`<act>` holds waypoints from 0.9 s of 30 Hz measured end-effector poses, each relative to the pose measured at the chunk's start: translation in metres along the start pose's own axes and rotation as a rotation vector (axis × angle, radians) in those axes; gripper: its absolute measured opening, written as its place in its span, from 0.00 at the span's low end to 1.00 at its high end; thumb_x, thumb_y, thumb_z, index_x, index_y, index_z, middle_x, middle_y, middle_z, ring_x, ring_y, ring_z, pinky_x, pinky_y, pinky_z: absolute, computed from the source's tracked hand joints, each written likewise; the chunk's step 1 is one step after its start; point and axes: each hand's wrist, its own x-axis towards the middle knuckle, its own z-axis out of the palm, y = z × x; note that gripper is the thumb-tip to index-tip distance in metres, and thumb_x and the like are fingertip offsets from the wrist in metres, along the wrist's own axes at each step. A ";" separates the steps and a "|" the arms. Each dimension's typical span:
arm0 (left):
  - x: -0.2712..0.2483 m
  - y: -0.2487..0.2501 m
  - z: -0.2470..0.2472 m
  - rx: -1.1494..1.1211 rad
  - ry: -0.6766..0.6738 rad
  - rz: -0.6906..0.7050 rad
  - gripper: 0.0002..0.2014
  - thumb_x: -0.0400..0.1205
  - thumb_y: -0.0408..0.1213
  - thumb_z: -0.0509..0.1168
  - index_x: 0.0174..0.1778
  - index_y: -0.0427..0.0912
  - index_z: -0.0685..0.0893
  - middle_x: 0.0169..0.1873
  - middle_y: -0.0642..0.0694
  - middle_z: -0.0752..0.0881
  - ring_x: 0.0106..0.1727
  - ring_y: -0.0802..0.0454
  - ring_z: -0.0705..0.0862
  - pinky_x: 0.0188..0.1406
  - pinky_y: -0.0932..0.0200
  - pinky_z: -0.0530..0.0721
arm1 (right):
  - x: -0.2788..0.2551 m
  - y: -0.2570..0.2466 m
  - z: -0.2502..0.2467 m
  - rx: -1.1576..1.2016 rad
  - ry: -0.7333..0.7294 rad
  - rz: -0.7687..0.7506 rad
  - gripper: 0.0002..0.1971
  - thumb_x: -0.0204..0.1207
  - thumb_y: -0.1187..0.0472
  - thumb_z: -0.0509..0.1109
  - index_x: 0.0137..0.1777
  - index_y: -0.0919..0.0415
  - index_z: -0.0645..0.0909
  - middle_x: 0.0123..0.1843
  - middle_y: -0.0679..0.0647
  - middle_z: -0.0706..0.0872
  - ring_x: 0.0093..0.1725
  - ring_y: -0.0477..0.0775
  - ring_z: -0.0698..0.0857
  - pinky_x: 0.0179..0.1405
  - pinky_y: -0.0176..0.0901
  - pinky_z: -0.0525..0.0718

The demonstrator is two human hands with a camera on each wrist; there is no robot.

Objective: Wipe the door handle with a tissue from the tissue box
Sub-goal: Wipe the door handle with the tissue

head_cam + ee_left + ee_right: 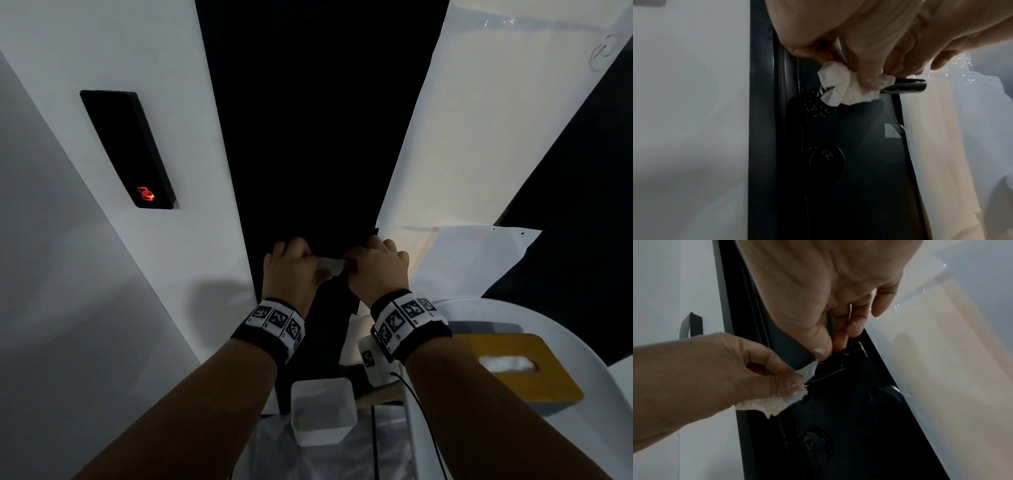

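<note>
A black lever door handle [906, 85] sticks out of the dark door [308, 137]. A crumpled white tissue [849, 92] is wrapped over its inner part, near the round base. My left hand [865, 78] pinches the tissue [766, 404] against the handle with thumb and curled fingers. My right hand [830, 347] pinches the handle's free end [840, 361] between thumb and fingertips, right at the tissue's edge. In the head view the hands [317, 270] [352, 263] meet with the tissue [331, 265] between them, hiding the handle. The tissue box [513, 366], with a wooden top, sits lower right.
A round keyhole plate [827, 160] sits below the handle. A black card reader [128, 149] with a red light hangs on the white wall to the left. A white round table [565, 318] carries the box. A white square tub [322, 407] stands below my wrists.
</note>
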 end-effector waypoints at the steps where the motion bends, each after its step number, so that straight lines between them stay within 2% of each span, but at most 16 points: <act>1: 0.000 0.001 0.001 -0.020 0.020 0.002 0.06 0.70 0.48 0.74 0.38 0.52 0.90 0.42 0.48 0.81 0.49 0.40 0.78 0.45 0.49 0.74 | 0.000 0.000 0.001 -0.012 -0.006 -0.017 0.13 0.74 0.58 0.62 0.53 0.47 0.85 0.57 0.52 0.80 0.58 0.61 0.74 0.54 0.52 0.66; 4: -0.002 -0.003 0.005 -0.036 0.029 0.030 0.04 0.68 0.40 0.77 0.37 0.50 0.90 0.36 0.47 0.81 0.42 0.40 0.80 0.36 0.53 0.75 | 0.001 0.001 0.003 -0.037 -0.020 -0.046 0.12 0.73 0.57 0.63 0.53 0.48 0.85 0.55 0.53 0.80 0.58 0.62 0.74 0.54 0.52 0.66; 7: -0.003 -0.013 0.010 -0.034 0.031 0.064 0.06 0.69 0.31 0.75 0.38 0.45 0.89 0.35 0.45 0.82 0.38 0.41 0.80 0.30 0.55 0.80 | 0.001 0.004 0.001 -0.019 -0.014 -0.054 0.15 0.73 0.56 0.63 0.58 0.46 0.83 0.56 0.52 0.81 0.58 0.62 0.74 0.55 0.54 0.67; 11: -0.010 -0.015 0.009 -0.043 -0.035 0.057 0.11 0.74 0.24 0.68 0.50 0.40 0.87 0.46 0.39 0.84 0.47 0.39 0.83 0.44 0.45 0.85 | 0.002 0.007 -0.003 -0.012 -0.022 -0.053 0.17 0.73 0.55 0.62 0.61 0.45 0.81 0.57 0.52 0.81 0.58 0.62 0.74 0.57 0.55 0.68; 14: -0.014 -0.009 0.010 -0.143 -0.036 0.058 0.11 0.78 0.30 0.66 0.56 0.42 0.86 0.51 0.42 0.84 0.52 0.44 0.84 0.49 0.49 0.86 | 0.002 0.004 -0.002 -0.038 -0.038 -0.070 0.14 0.73 0.54 0.63 0.56 0.45 0.83 0.56 0.51 0.81 0.57 0.61 0.74 0.56 0.55 0.68; 17: -0.011 -0.007 0.015 -0.160 -0.074 -0.004 0.06 0.80 0.40 0.64 0.49 0.46 0.85 0.50 0.49 0.80 0.54 0.51 0.81 0.48 0.57 0.84 | 0.002 0.001 -0.002 -0.057 -0.061 -0.079 0.13 0.72 0.55 0.62 0.53 0.46 0.84 0.55 0.51 0.80 0.57 0.60 0.74 0.56 0.55 0.67; 20: -0.011 -0.009 0.015 -0.128 -0.078 0.022 0.07 0.78 0.34 0.66 0.50 0.43 0.85 0.50 0.45 0.81 0.51 0.47 0.83 0.44 0.53 0.86 | 0.003 0.001 -0.003 -0.044 -0.071 -0.071 0.13 0.72 0.56 0.62 0.52 0.45 0.84 0.55 0.50 0.79 0.57 0.59 0.74 0.56 0.55 0.67; 22: -0.013 -0.010 0.011 -0.134 -0.075 0.017 0.07 0.77 0.31 0.66 0.48 0.42 0.85 0.49 0.44 0.81 0.48 0.46 0.84 0.43 0.55 0.86 | 0.004 0.001 -0.003 -0.029 -0.083 -0.063 0.13 0.71 0.57 0.62 0.52 0.46 0.84 0.55 0.50 0.79 0.57 0.59 0.74 0.56 0.56 0.67; 25: -0.017 -0.013 0.004 -0.165 -0.019 -0.015 0.07 0.76 0.26 0.64 0.45 0.37 0.86 0.48 0.40 0.83 0.46 0.42 0.84 0.45 0.55 0.85 | 0.004 0.002 -0.003 -0.018 -0.091 -0.057 0.13 0.71 0.57 0.62 0.51 0.45 0.84 0.55 0.50 0.79 0.56 0.58 0.74 0.56 0.56 0.67; 27: -0.022 -0.018 0.002 -0.218 0.044 -0.067 0.09 0.78 0.27 0.63 0.48 0.39 0.87 0.50 0.40 0.83 0.47 0.42 0.85 0.49 0.57 0.83 | 0.004 0.002 -0.002 -0.009 -0.089 -0.058 0.13 0.71 0.58 0.62 0.51 0.46 0.84 0.55 0.50 0.79 0.55 0.58 0.74 0.56 0.56 0.67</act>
